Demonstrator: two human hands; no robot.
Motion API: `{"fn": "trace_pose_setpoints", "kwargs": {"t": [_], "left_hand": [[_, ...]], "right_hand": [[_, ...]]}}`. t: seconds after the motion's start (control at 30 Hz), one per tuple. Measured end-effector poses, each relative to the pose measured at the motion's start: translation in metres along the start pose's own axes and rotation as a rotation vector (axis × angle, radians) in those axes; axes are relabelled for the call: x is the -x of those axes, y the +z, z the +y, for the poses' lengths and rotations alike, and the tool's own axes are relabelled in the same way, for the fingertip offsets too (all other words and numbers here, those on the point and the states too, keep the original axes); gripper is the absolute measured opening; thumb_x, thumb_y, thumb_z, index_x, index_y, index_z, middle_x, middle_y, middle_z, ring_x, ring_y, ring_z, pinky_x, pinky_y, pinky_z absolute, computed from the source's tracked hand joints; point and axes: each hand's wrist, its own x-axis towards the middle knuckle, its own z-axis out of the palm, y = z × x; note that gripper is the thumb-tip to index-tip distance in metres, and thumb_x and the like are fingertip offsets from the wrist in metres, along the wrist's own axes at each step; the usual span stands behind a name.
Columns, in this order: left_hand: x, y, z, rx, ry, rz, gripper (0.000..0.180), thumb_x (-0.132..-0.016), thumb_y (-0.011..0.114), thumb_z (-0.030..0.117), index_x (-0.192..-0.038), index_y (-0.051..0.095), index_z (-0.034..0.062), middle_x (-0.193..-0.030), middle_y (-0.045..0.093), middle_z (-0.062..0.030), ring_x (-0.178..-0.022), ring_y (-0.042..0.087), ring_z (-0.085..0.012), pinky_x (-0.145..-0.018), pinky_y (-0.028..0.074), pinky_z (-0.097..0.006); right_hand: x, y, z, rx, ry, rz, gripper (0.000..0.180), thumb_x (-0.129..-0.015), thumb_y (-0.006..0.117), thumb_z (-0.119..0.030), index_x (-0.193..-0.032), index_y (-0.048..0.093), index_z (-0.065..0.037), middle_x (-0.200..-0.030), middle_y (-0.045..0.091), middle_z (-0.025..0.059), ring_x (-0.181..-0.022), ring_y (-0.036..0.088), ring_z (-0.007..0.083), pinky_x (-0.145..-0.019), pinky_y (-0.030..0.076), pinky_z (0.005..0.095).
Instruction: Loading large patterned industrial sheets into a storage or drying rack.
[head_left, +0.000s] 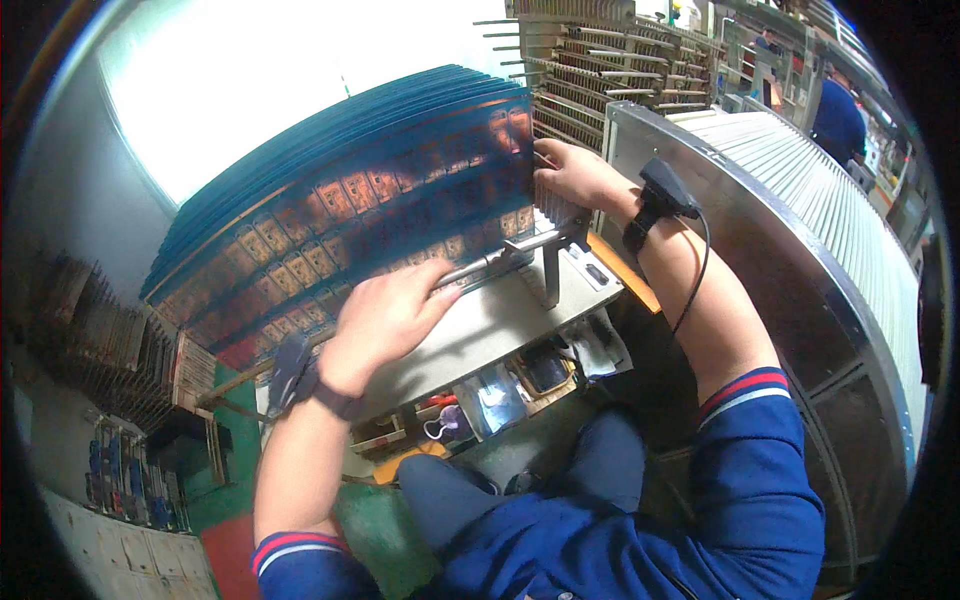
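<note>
A thick row of blue circuit board panels (350, 190) with copper-coloured patterns stands upright and tilted before me. My left hand (390, 310) is at the front panel's lower part, its thumb and fingers closed around a metal bar (500, 262) that runs across the front. At the panels' right edge, my right hand (585, 175) has its fingers curled against the front panel's side; the fingertips are partly hidden. Both wrists carry dark bands with small devices, and a cable hangs from the right one. Beneath the panels is a pale work surface (480, 325).
To my right stands a large metal-framed rack (650, 125) with many white slats. Slotted racks (620, 60) are behind it. Under the surface, an open shelf holds a purple-handled tool (447, 422) and a dark tray (547, 370). More racks (95, 320) stand at left; a person (838, 118) is far right.
</note>
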Motion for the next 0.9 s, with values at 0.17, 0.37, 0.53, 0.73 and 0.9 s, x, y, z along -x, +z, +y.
{"fn": "trace_pose_setpoints", "kwargs": {"t": [0.17, 0.37, 0.53, 0.73, 0.9], "left_hand": [[-0.038, 0.014, 0.024, 0.034, -0.055, -0.074, 0.039, -0.093, 0.052, 0.046, -0.117, 0.063, 0.0168, -0.103, 0.069, -0.0146, -0.098, 0.064, -0.0353, -0.082, 0.052, -0.046], [-0.049, 0.018, 0.033, 0.007, -0.079, -0.059, 0.041, -0.093, 0.050, 0.050, -0.116, 0.065, 0.0195, -0.102, 0.069, -0.0158, -0.098, 0.065, -0.0354, -0.083, 0.052, -0.048], [-0.057, 0.022, 0.037, 0.039, -0.120, -0.118, 0.036, -0.095, 0.049, 0.046, -0.108, 0.067, 0.0176, -0.101, 0.069, -0.0159, -0.095, 0.065, -0.0371, -0.080, 0.052, -0.049], [-0.055, 0.015, 0.041, 0.034, -0.125, -0.123, 0.037, -0.095, 0.050, 0.047, -0.107, 0.068, 0.0173, -0.097, 0.070, -0.0169, -0.093, 0.065, -0.0375, -0.078, 0.052, -0.049], [-0.054, 0.020, 0.037, 0.019, -0.107, -0.092, 0.038, -0.095, 0.049, 0.047, -0.107, 0.067, 0.0160, -0.097, 0.070, -0.0172, -0.093, 0.065, -0.0375, -0.077, 0.052, -0.049]], "right_hand": [[0.022, -0.008, -0.025, 0.303, -0.642, 0.692, 0.024, -0.086, 0.062, -0.023, -0.100, 0.063, -0.005, -0.096, 0.063, 0.0192, -0.095, 0.060, 0.0378, -0.086, 0.049, 0.0471], [0.085, 0.012, -0.069, 0.176, -0.664, 0.082, 0.020, -0.089, 0.059, -0.025, -0.085, 0.061, -0.005, -0.082, 0.061, 0.0139, -0.082, 0.063, 0.0343, -0.075, 0.051, 0.0449], [0.077, 0.010, -0.065, 0.225, -0.669, 0.028, 0.015, -0.089, 0.059, -0.020, -0.087, 0.062, -0.006, -0.082, 0.062, 0.0129, -0.082, 0.064, 0.0332, -0.075, 0.052, 0.0432], [0.076, -0.003, -0.068, 0.291, -0.776, -0.050, 0.015, -0.089, 0.058, -0.019, -0.098, 0.063, -0.007, -0.084, 0.064, 0.0109, -0.083, 0.064, 0.0330, -0.074, 0.053, 0.0418], [0.075, -0.015, -0.072, 0.399, -0.946, -0.088, 0.018, -0.087, 0.057, -0.018, -0.102, 0.060, -0.009, -0.088, 0.066, 0.0092, -0.083, 0.064, 0.0300, -0.075, 0.053, 0.0405]]}}
